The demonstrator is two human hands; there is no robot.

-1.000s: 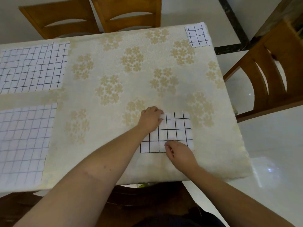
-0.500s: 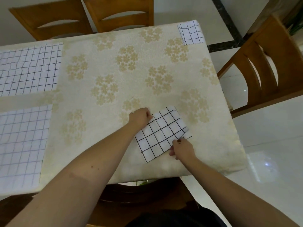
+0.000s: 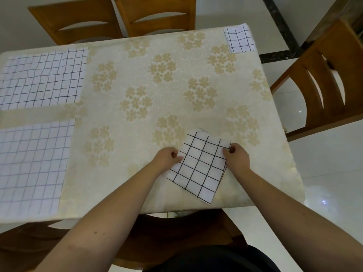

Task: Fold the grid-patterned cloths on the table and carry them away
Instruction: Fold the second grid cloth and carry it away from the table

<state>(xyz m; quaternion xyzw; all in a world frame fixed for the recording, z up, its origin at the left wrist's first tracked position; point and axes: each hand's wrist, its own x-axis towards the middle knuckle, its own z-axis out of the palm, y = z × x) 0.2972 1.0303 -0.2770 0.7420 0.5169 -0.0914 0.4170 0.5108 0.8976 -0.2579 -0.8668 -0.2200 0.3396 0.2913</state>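
Observation:
A small folded white cloth with a black grid (image 3: 200, 166) lies turned at an angle near the table's front edge. My left hand (image 3: 168, 158) pinches its left edge with curled fingers. My right hand (image 3: 235, 156) pinches its upper right corner. Two large unfolded grid cloths lie flat at the left: one at the back (image 3: 43, 77), one at the front (image 3: 31, 165). Another small folded grid cloth (image 3: 239, 39) sits at the table's far right corner.
The table (image 3: 176, 85) wears a cream cloth with tan flower prints. Wooden chairs stand behind it (image 3: 78, 20), (image 3: 157, 14), to the right (image 3: 322, 79) and tucked under the front edge (image 3: 176, 232). White tiled floor lies to the right.
The folded cloth has been rotated on the table from square to tilted. My right hand moved from its lower edge to its upper right corner; my left hand shifted to the left edge.

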